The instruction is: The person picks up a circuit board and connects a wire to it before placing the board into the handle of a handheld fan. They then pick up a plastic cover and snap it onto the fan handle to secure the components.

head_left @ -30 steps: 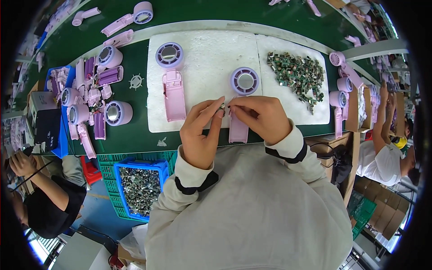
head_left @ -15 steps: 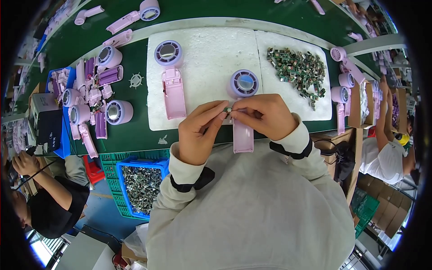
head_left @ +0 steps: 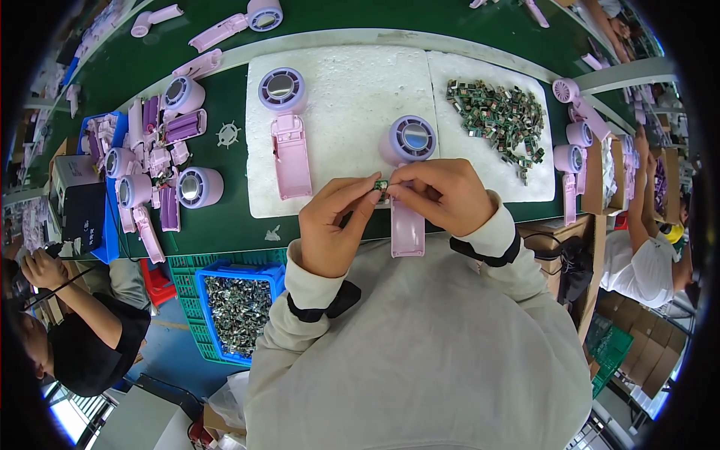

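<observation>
Between the fingertips: a small green circuit board (head_left: 381, 186), raised above the near edge of the foam, probably so that both hands can get at its ends
Left hand (head_left: 330, 225): thumb and forefinger pinched on the board's left end, seemingly to keep it steady
Right hand (head_left: 446, 196): thumb and forefinger close together at the board's right end; whether they grip it, or something thin beside it, I cannot tell
Nearer fan: round head (head_left: 412, 139) on the foam, pink handle (head_left: 408, 231) passing below the right hand toward the person; perhaps set so to lie close to the board
Other fan (head_left: 291, 157): to the left, untouched, handle pointing near
White foam (head_left: 352, 82): under both heads, likely as padding
Board pile (head_left: 496, 124): far right on the foam, apparently within the right hand's reach
Pink and purple parts (head_left: 161, 154): clustered left on the green table (head_left: 225, 184)
Blue bin (head_left: 278, 279): near left, below table level; full of small metallic-looking pieces, perhaps a stock
</observation>
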Available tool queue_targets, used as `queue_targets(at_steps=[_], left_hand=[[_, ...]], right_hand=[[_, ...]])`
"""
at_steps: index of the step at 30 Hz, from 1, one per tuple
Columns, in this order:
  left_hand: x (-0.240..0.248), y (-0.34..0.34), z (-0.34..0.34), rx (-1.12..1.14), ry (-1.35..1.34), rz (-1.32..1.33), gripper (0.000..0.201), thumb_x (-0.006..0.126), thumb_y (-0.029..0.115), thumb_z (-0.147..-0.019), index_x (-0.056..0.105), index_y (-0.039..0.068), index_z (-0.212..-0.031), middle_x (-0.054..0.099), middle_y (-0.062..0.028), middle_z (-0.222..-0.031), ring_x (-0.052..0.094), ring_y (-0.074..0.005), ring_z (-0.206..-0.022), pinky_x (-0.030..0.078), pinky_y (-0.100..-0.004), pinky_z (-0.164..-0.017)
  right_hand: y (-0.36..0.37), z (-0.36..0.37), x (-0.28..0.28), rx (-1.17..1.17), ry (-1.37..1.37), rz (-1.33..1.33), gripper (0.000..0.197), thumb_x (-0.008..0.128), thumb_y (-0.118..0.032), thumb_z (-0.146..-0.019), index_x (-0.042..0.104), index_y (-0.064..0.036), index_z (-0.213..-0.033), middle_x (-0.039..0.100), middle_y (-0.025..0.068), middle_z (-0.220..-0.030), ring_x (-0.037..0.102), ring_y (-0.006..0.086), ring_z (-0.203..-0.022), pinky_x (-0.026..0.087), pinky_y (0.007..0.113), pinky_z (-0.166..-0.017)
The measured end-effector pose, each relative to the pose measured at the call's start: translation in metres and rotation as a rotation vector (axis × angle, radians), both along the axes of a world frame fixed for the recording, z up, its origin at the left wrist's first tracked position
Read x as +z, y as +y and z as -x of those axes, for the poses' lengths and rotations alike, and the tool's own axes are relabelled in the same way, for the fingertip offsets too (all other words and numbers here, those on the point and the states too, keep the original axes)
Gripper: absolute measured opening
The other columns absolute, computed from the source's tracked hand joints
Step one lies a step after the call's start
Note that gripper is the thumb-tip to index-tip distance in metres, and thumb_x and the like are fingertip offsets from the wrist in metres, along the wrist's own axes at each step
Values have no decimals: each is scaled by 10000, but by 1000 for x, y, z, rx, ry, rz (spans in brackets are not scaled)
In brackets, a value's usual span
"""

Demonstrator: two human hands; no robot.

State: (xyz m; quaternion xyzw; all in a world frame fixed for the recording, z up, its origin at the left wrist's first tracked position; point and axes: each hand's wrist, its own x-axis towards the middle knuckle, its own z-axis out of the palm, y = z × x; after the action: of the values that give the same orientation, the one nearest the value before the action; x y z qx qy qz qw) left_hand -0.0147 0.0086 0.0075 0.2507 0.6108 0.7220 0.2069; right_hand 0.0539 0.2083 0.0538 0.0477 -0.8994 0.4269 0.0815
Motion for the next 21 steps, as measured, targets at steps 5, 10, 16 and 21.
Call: queue_targets(at_steps=[5, 10, 16, 21], left_hand=[[-6, -9, 5, -178, -187, -117, 283, 664, -73, -951, 698, -28, -1228, 687, -121, -1135, 680, -155, -999, 548, -257, -877], [-22, -13, 1, -245, -233, -102, 263, 660, -78, -952, 708, -28, -1205, 685, -111, -1110, 679, -157, -985, 542, -260, -862], [-13, -7, -3, -183, -146, 17, 231, 654, -69, -961, 702, -41, -1184, 677, -102, -1082, 680, -167, -1010, 541, -259, -864], [-11, 3, -4, -121, -173, 24, 244, 637, -59, -975, 681, -45, -1214, 681, -112, -1139, 681, -180, -1049, 558, -276, -903]], right_hand=[[5, -12, -8, -18, -30, 167, 139, 779, -97, -886, 729, -39, -1002, 602, 32, -663, 489, 111, -524, 378, 284, -500], [-1, -20, -11, -67, -155, 303, 150, 796, -107, -881, 730, -41, -998, 636, 20, -723, 488, 90, -571, 386, 262, -526], [5, -17, -14, -30, -198, 214, 148, 803, -115, -880, 733, -45, -991, 628, 29, -740, 500, 91, -584, 404, 258, -542], [10, -18, -3, -15, -103, 104, 167, 802, -97, -861, 750, -72, -1018, 641, 41, -794, 568, 135, -649, 450, 278, -578]])
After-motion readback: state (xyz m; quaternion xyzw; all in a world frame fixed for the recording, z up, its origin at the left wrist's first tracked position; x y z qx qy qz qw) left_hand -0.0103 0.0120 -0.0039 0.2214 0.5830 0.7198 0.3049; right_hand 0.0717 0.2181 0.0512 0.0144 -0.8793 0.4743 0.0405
